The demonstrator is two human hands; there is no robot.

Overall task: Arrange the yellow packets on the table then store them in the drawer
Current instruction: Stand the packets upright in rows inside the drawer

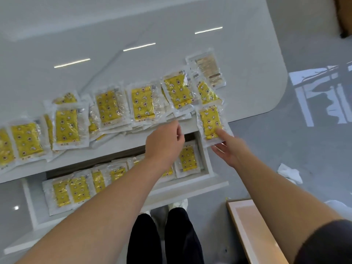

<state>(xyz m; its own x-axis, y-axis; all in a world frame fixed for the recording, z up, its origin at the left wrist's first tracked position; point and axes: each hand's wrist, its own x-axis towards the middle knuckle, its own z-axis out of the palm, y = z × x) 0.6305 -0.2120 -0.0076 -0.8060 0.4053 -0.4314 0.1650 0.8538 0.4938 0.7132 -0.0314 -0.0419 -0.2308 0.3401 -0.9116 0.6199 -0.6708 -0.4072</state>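
Several yellow packets (142, 102) in clear wrappers lie in overlapping stacks along the front of the white table (133, 25). Below the table edge the drawer (206, 161) stands open with more yellow packets (78, 188) lying in it. My right hand (229, 150) pinches one yellow packet (210, 123) at its near end, thumb on top, just off the table's right front corner above the drawer. My left hand (165, 142) hovers over the drawer near the table edge, fingers loosely curled, holding nothing.
A pale, face-down packet (208, 70) lies at the right end of the row. A light wooden surface (253, 231) juts in at lower right. Crumpled white paper (289, 172) lies on the grey floor. My legs and shoes (179, 204) stand below the drawer.
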